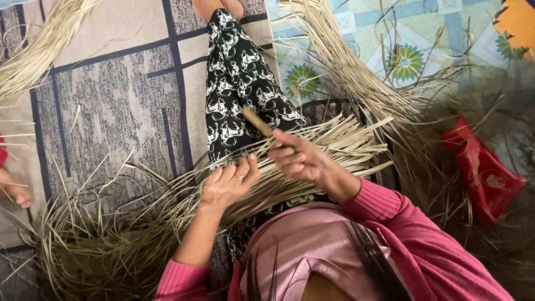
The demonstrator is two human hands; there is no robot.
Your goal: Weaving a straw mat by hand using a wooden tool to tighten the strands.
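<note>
My right hand (295,157) pinches a short stick (257,121) angled up-left. My left hand (228,183), fingers loosely spread, presses straw strips (334,142) across my lap, running lengthwise left-to-right under both hands; left lies nearer.

Your straw strips (312,145) are pale tan; your sleeves (423,234) are deep pink, your top (301,239) lighter pink; your trousers (239,83) are black with a white print; the rug (111,83) is grey-beige with dark lines; the mat (412,33) shows blue-green flowers; the cloth (485,173) is red.
</note>
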